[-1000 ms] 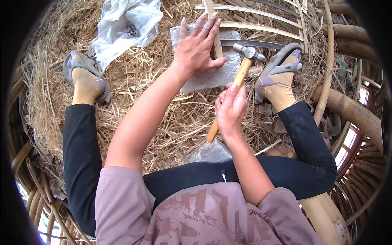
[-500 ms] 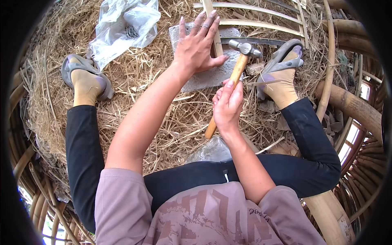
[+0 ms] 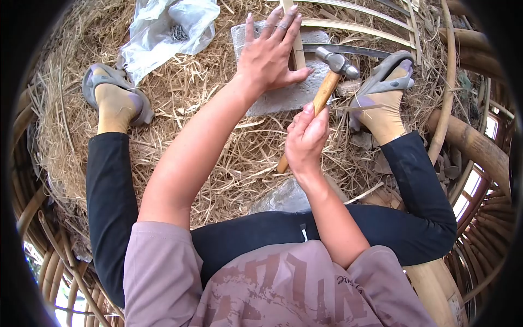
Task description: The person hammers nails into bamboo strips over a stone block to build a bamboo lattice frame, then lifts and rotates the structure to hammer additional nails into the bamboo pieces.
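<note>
My left hand (image 3: pixel 267 60) lies with its fingers spread over a pale grey stone block (image 3: pixel 272 103). Its thumb and palm rest against a narrow bamboo strip (image 3: pixel 298 52) that stands lengthwise across the block. In my right hand (image 3: pixel 308 139) is a ball-peen hammer (image 3: pixel 327 87), gripped around its wooden handle. The hammer's metal head is above the block's right side, just right of my left thumb, apart from the strip. Longer bamboo strips (image 3: pixel 354 28) run from the block toward the right, with a dark flat strip (image 3: pixel 354 50) below them.
A clear plastic bag (image 3: pixel 190 24) holding small dark metal pieces, perhaps nails, lies at upper left on straw-like shavings (image 3: pixel 185 136). My sandalled feet flank the block. Another grey stone (image 3: pixel 281 197) sits near my lap. Thick bamboo poles (image 3: pixel 474 139) curve along the right.
The hammer head looks slightly larger and more tilted, as if lifted a little. My left hand keeps its place on the strip and block. The whole view has shifted slightly.
</note>
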Demonstrator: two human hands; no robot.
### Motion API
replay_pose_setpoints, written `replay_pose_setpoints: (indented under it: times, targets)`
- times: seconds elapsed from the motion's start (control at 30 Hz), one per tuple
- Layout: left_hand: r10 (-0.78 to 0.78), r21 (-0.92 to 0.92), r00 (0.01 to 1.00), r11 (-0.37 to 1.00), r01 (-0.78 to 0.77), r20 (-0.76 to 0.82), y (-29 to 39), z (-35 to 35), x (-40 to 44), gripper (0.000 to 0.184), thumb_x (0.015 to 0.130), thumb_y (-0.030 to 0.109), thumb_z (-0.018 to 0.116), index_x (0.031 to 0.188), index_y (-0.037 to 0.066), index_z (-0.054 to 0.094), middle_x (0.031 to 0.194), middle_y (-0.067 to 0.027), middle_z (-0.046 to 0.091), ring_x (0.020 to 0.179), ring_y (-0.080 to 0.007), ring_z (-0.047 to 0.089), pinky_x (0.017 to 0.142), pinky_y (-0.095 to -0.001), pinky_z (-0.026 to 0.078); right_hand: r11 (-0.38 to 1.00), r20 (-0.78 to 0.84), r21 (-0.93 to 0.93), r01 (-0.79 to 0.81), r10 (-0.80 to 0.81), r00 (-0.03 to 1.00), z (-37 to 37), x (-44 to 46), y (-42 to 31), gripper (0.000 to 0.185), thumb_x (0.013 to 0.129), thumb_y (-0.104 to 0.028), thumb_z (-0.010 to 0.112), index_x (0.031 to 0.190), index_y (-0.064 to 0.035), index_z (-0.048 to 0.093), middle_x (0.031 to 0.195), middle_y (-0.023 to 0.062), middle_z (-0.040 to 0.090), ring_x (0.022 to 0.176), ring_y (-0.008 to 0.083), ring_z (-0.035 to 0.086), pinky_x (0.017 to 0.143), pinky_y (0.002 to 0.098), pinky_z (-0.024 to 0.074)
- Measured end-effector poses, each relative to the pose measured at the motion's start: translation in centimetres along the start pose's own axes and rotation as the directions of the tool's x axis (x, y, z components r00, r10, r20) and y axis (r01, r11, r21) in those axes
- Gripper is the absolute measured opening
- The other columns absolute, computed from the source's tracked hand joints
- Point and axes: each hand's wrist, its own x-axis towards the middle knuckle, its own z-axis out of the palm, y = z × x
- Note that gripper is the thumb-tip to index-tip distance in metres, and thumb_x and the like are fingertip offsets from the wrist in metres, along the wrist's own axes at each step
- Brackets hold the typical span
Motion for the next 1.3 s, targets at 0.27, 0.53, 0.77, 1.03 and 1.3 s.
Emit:
replay_pose_setpoints:
  times: [0.27, 0.53, 0.77, 1.03, 1.3]
  targets:
    - [0.01, 0.04, 1.0, 0.999, -0.011, 0.013, -0.1, 0.3, -0.1, 0.112, 0.084, 0.079, 0.049, 0.161, 0.0, 0.023, 0.169, -0.0142, 0.022, 0.158, -0.0317, 0.014, 0.125, -0.0638, 0.002, 0.986, 0.158, -0.092, -0.141, 0.155, 0.975, -1.6, 1.2, -1.3, 0.014, 0.107, -0.012, 0.047, 0.099, 0.0001, 0.049, 0.058, 0.0109, 0.051, 0.047, 0.0283, 0.056, 0.047, 0.0426, 0.04]
    - [0.025, 0.054, 0.999, 0.998, -0.026, 0.027, -0.3, 0.6, 0.3, 0.113, 0.084, 0.081, 0.046, 0.161, 0.002, 0.021, 0.17, -0.0129, 0.019, 0.158, -0.0306, 0.013, 0.126, -0.0621, 0.003, 0.998, 0.019, -0.059, 0.033, -0.032, 0.999, -1.8, 0.9, -0.1, 0.015, 0.106, -0.011, 0.049, 0.104, 0.0034, 0.05, 0.061, 0.0139, 0.052, 0.052, 0.0339, 0.059, 0.049, 0.0446, 0.0421]
    - [0.029, 0.034, 0.998, 0.999, -0.028, -0.047, -0.5, 0.9, 0.1, 0.114, 0.082, 0.08, 0.052, 0.161, 0.001, 0.024, 0.168, -0.0146, 0.024, 0.157, -0.0311, 0.016, 0.125, -0.0624, 0.005, 0.986, -0.006, -0.131, 0.105, -0.107, 0.994, -1.9, 1.4, -0.7, 0.011, 0.105, -0.008, 0.05, 0.105, 0.0031, 0.049, 0.061, 0.0167, 0.056, 0.052, 0.0361, 0.061, 0.047, 0.0445, 0.0418]
    - [0.024, 0.033, 0.999, 0.999, -0.023, -0.04, -0.2, 1.0, -0.3, 0.113, 0.082, 0.079, 0.052, 0.16, 0.001, 0.026, 0.166, -0.0153, 0.028, 0.157, -0.0319, 0.018, 0.125, -0.0633, 0.007, 0.982, 0.095, -0.167, 0.083, -0.068, 0.993, -2.3, 1.6, -0.9, 0.011, 0.105, -0.008, 0.052, 0.103, 0.0021, 0.05, 0.058, 0.0142, 0.054, 0.047, 0.0342, 0.059, 0.044, 0.0425, 0.0412]
    - [0.012, 0.099, 1.0, 0.995, -0.009, -0.027, -0.3, 1.1, -0.1, 0.112, 0.083, 0.08, 0.047, 0.16, 0.003, 0.026, 0.167, -0.0128, 0.029, 0.156, -0.0299, 0.02, 0.124, -0.0634, 0.007, 0.981, 0.118, -0.192, 0.005, 0.018, 0.993, -2.8, 1.8, -1.0, 0.013, 0.106, -0.011, 0.05, 0.104, 0.002, 0.05, 0.058, 0.009, 0.056, 0.049, 0.0237, 0.061, 0.044, 0.0389, 0.0409]
